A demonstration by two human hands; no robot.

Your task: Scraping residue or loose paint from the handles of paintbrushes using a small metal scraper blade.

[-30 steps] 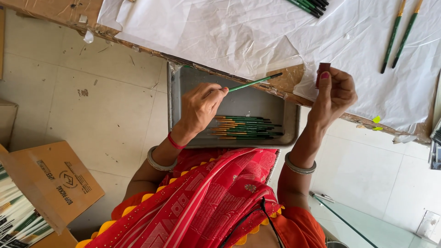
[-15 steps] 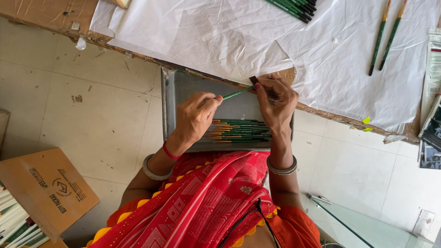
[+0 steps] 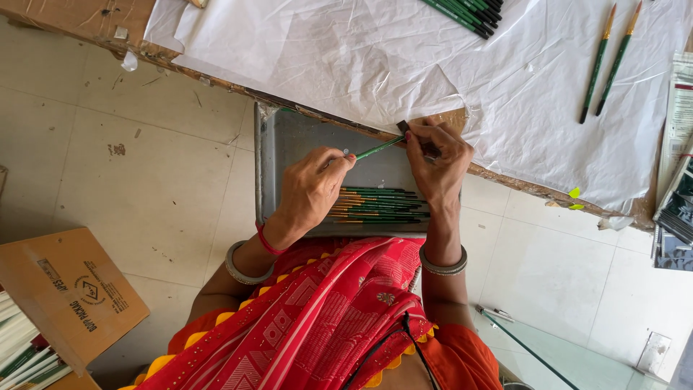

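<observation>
My left hand [image 3: 312,189] pinches the lower end of a thin green paintbrush [image 3: 378,149] and holds it slanting up to the right. My right hand [image 3: 436,160] meets the brush's upper end and grips a small dark tool [image 3: 404,127] against it. Both hands hover over a grey metal tray [image 3: 289,141] on my lap. A pile of several green-handled brushes [image 3: 381,205] lies in the tray under my hands. Bangles sit on both wrists.
A table edge covered with white paper [image 3: 346,58] runs just beyond the tray. Two loose brushes [image 3: 610,61] and a bundle of green brushes [image 3: 462,11] lie on it. A cardboard box [image 3: 68,292] stands on the tiled floor at lower left, printed packets [image 3: 675,195] at right.
My right hand came down from the upper right to the brush tip, carrying the dark tool. The left hand kept hold of the brush over the tray.
</observation>
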